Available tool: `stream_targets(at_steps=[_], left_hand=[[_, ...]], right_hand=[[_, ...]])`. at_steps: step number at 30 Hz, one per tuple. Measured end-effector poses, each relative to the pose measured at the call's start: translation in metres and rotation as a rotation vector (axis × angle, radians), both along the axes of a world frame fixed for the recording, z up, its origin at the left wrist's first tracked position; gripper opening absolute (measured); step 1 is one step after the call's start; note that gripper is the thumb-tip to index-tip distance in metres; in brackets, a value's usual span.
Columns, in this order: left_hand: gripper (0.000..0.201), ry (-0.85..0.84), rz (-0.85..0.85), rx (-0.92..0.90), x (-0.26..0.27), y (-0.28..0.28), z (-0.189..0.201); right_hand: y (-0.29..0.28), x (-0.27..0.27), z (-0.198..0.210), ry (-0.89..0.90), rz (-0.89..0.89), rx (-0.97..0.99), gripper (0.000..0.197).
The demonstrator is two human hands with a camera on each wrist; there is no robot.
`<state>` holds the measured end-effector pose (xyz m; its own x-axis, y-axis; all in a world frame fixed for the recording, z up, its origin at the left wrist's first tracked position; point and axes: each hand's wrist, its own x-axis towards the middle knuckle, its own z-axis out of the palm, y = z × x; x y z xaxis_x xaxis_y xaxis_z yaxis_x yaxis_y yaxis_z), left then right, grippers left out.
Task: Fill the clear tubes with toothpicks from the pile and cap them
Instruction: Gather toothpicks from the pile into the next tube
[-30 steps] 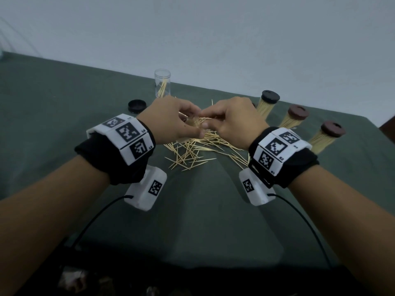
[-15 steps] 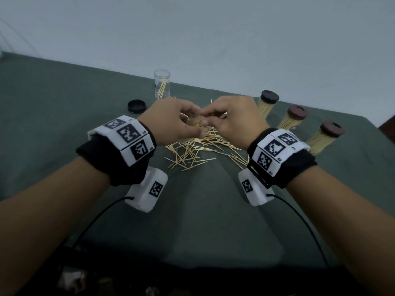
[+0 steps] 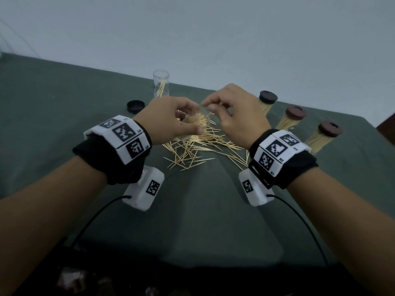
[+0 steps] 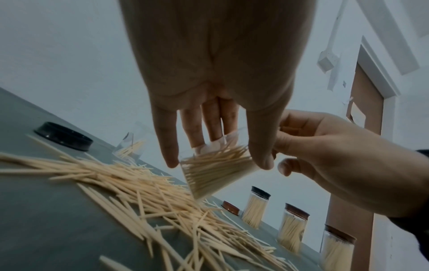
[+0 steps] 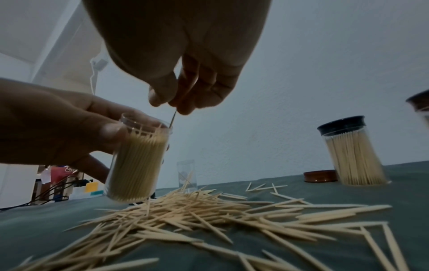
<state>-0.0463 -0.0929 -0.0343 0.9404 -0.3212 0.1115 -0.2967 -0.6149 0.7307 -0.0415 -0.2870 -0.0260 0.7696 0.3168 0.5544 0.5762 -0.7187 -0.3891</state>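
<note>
Scene: a person at a green-clothed table [image 3: 64, 99], filling a clear tube [image 5: 137, 161] held just above the toothpick pile [image 3: 198, 146], mid-table.
Left hand [image 3: 171, 122]: thumb and fingers curled round the tube's wall, near its rim.
Right hand [image 3: 233, 116]: thumb and fingertips pressed together on a single toothpick [image 5: 172, 119], its lower end at the tube's mouth.
Tube's lie: long axis near upright, tilted slightly; mouth up, base toward the pile. It looks nearly packed.
Doing it well: probably best to line the pick up with the standing sticks, find a gap, and slide it straight down without forcing.
Far left: an open tube [image 3: 161, 83] with few sticks; a loose black cap [image 3: 135, 105] nearby.
Far right: three capped tubes [image 3: 290, 118], full.
</note>
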Motion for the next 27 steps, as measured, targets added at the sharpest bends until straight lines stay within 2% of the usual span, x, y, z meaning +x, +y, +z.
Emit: stream_targets(at_steps=[7, 12, 15, 20, 24, 27], left_hand=[[0.056, -0.004, -0.014, -0.026, -0.004, 0.001, 0.005], [0.056, -0.036, -0.020, -0.038, -0.005, -0.001, 0.009], [0.058, -0.048, -0.007, -0.047, -0.003, 0.002, 0.009], [0.055, -0.068, -0.003, -0.057, -0.002, 0.004, 0.005], [0.055, -0.070, -0.015, -0.078, 0.000, 0.002, 0.002], [0.054, -0.093, -0.034, -0.053, 0.000, 0.001, 0.001]], right_hand=[[-0.008, -0.002, -0.003, 0.156, 0.025, -0.180, 0.039], [-0.009, -0.005, 0.003, 0.100, 0.003, -0.163, 0.049], [-0.009, -0.007, 0.004, 0.115, 0.010, -0.226, 0.055], [-0.007, -0.008, 0.004, 0.108, 0.007, -0.112, 0.048], [-0.002, -0.010, 0.002, 0.175, -0.008, -0.290, 0.054], [0.000, -0.013, 0.002, 0.192, 0.023, -0.164, 0.045]])
